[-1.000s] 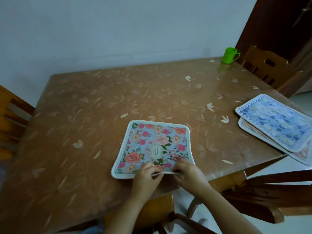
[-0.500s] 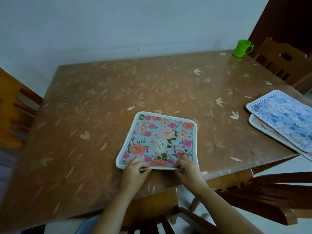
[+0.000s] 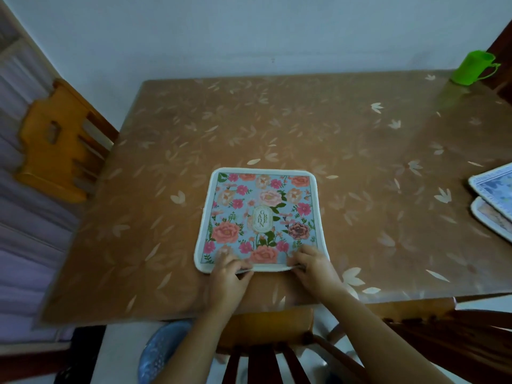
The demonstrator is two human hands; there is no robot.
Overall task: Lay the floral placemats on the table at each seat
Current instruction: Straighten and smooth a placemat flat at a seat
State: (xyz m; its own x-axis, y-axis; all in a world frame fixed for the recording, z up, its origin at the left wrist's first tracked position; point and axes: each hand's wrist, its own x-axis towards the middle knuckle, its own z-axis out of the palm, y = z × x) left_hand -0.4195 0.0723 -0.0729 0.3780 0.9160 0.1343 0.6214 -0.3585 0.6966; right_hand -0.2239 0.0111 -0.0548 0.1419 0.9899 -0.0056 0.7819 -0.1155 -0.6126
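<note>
A floral placemat (image 3: 261,214) with pink and orange roses on light blue and a white border lies flat on the brown table (image 3: 346,139), near its front edge. My left hand (image 3: 228,273) pinches the mat's near edge left of centre. My right hand (image 3: 311,266) pinches the same edge toward the right corner. Two more placemats, a blue patterned one (image 3: 496,187) stacked on another (image 3: 491,218), lie at the table's right side, partly cut off by the frame.
A green plastic cup (image 3: 471,67) stands at the table's far right corner. An orange wooden chair (image 3: 55,142) is at the left end. A dark wooden chair back (image 3: 277,358) is right in front of me. A white wall is behind the table.
My view has swung left and down, so the mat sits squarely ahead. Both hands keep hold of the mat's near edge and have turned it straighter to the table edge.
</note>
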